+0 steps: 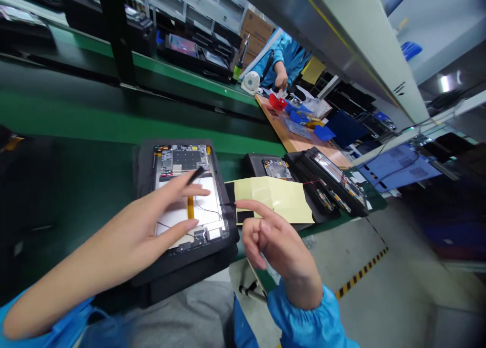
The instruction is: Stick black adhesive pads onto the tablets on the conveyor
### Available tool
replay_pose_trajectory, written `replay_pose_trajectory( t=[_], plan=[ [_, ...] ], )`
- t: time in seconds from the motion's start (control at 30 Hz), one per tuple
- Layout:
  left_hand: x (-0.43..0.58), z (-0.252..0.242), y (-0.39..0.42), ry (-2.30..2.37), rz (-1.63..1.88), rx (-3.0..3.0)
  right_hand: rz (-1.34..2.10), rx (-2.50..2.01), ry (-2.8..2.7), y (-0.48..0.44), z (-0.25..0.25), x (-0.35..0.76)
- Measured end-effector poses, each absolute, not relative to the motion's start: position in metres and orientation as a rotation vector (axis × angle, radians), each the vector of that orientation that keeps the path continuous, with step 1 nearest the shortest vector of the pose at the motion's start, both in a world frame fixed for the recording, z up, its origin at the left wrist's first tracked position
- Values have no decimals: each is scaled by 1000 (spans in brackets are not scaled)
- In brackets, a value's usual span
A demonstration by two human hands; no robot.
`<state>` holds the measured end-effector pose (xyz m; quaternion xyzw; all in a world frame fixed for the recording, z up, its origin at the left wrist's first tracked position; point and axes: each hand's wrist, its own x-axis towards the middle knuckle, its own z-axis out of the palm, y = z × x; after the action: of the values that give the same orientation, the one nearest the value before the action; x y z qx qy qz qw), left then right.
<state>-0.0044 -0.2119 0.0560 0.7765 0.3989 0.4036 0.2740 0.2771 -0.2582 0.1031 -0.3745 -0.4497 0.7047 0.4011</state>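
An opened tablet (207, 198) lies on a black foam pad, its circuit board and white battery exposed, with an amber tape strip (190, 207) across the battery. My left hand (159, 211) rests over the battery with fingers and thumb apart. A short black strip (195, 176), seemingly tape, sticks up at its index finger. My right hand (279, 236) is at the tablet's right edge, index finger stretched out and the other fingers curled. At that index fingertip is a thin dark strip (228, 204), apparently black tape. Beside it lies a yellow backing sheet (273, 198) with black pieces at its left end.
More opened devices (279, 169) on black pads stand to the right, with wired boards (334, 178) beyond. Past a wooden board (279, 125) with red and blue bins, a co-worker's hand (281, 77) is at work. A small white fan (250, 83) stands near the green ledge.
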Motion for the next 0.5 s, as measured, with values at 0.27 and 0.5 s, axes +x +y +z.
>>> replay_pose_trajectory(
  t=[0.27, 0.5],
  plan=[
    [9, 60, -184, 879, 970, 2388, 2210, -721, -686, -272, 79, 278],
    [-4, 50, -245, 973, 1149, 2215, 2386, -541, -510, -257, 74, 282]
  ],
)
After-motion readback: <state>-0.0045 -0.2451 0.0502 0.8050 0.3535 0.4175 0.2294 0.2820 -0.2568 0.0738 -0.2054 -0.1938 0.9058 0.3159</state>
